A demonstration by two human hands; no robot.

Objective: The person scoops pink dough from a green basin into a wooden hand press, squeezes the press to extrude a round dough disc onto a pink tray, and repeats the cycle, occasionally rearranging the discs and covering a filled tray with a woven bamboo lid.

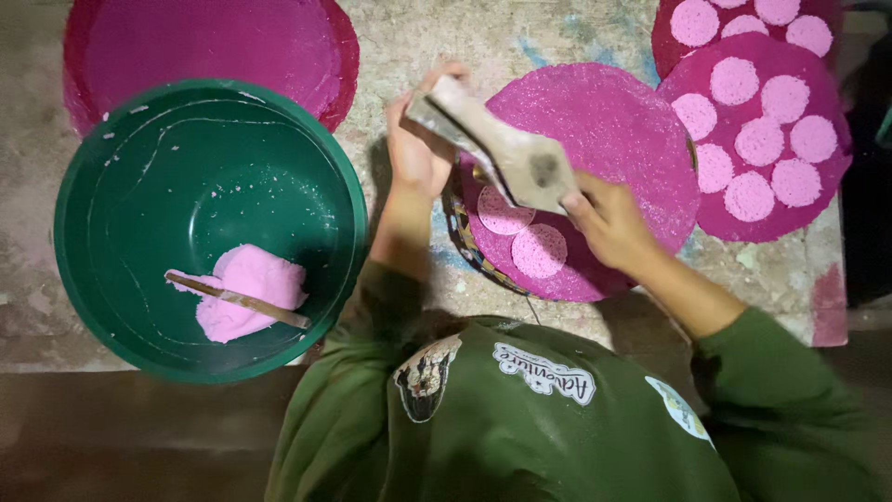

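Note:
My left hand [415, 149] grips the narrow upper end of a pale flat wooden tool [502, 149] with a dark spot. My right hand [609, 223] holds its wide lower end. The tool is tilted above a round magenta mat [613, 121] lying on a woven tray. Two pale pink flat discs [522, 232] lie on the near part of that mat, just under the tool.
A green basin [121, 186] at the left holds a lump of pink dough [251, 288] with a wooden stick across it. A large magenta round [204, 42] lies behind it. At the right, two magenta mats [827, 181] carry several pink discs. My green sleeves fill the bottom.

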